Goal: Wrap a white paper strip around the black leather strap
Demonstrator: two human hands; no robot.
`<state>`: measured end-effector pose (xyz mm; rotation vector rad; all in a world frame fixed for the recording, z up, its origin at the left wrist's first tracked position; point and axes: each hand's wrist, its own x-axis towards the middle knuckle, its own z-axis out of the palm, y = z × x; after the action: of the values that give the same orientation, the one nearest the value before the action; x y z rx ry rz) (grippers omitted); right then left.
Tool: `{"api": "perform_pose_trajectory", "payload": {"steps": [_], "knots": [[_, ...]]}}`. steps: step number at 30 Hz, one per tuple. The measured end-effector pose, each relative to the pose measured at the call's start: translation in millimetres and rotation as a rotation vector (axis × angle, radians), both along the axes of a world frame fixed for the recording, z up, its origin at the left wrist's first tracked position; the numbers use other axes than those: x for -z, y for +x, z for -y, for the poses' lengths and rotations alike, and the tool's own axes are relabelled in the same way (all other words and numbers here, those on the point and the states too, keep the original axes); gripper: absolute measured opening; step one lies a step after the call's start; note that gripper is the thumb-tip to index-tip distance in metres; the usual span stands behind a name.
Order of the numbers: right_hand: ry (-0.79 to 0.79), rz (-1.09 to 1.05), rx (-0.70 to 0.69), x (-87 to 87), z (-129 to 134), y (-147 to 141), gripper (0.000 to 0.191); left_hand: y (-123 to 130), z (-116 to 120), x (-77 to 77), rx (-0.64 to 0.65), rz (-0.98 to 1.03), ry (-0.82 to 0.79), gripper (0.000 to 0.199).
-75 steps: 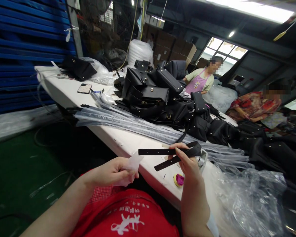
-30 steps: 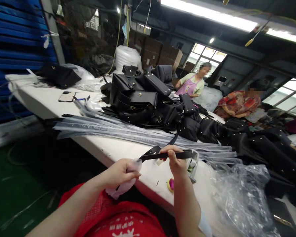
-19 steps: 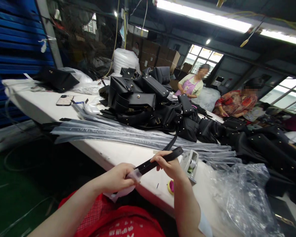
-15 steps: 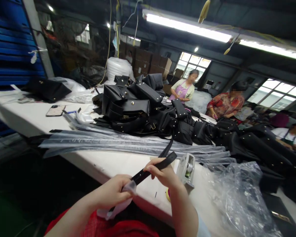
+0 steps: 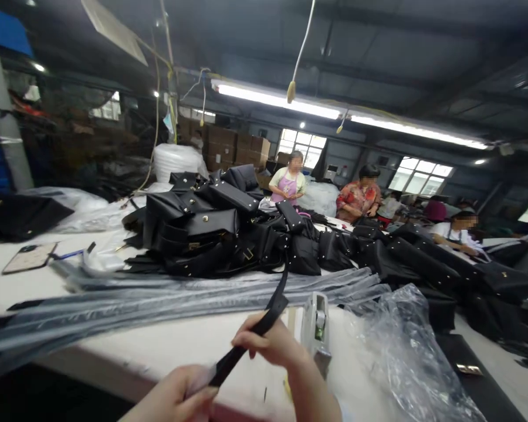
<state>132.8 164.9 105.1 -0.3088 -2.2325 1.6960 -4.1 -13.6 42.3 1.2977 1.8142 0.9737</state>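
A black strap slants between my two hands above the front of the table. My left hand is closed round its lower end, where a bit of whitish plastic film shows at the fingers. Farther up, my right hand is closed on the same strap, and its free end sticks out past the fingers. Another narrow black strap runs from behind that end toward the bags. Just right of my right hand stands a grey tape dispenser. Long straps in clear plastic sleeves lie across the table beyond my hands.
Black handbags are heaped at the table's middle, with more to the right. Crumpled clear plastic lies at the right, beside a black panel with gold hardware. A phone is at the left. Several people work farther back.
The view has turned right and tilted up, so the table contents sit farther left. Both hands still hold the strap; less of the plastic film shows below my left hand.
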Motion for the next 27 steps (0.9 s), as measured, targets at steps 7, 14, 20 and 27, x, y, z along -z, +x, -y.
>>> {"api": "perform_pose_trajectory", "payload": {"steps": [7, 14, 20, 27], "knots": [[0.063, -0.186, 0.129, -5.8, -7.7, 11.0, 0.03, 3.2, 0.7, -21.2, 0.088, 0.035, 0.1, 0.03], [0.116, -0.159, 0.089, -3.1, -1.0, 10.1, 0.028, 5.5, 1.5, -18.4, 0.123, -0.019, 0.11, 0.034], [0.078, -0.053, -0.035, -6.8, 1.7, 8.3, 0.025, 6.3, 2.1, -21.9, 0.133, -0.023, 0.049, 0.028], [0.109, -0.037, -0.075, -13.0, 3.8, 5.8, 0.028, 6.5, 3.4, -22.2, 0.152, -0.016, -0.006, 0.031]]}}
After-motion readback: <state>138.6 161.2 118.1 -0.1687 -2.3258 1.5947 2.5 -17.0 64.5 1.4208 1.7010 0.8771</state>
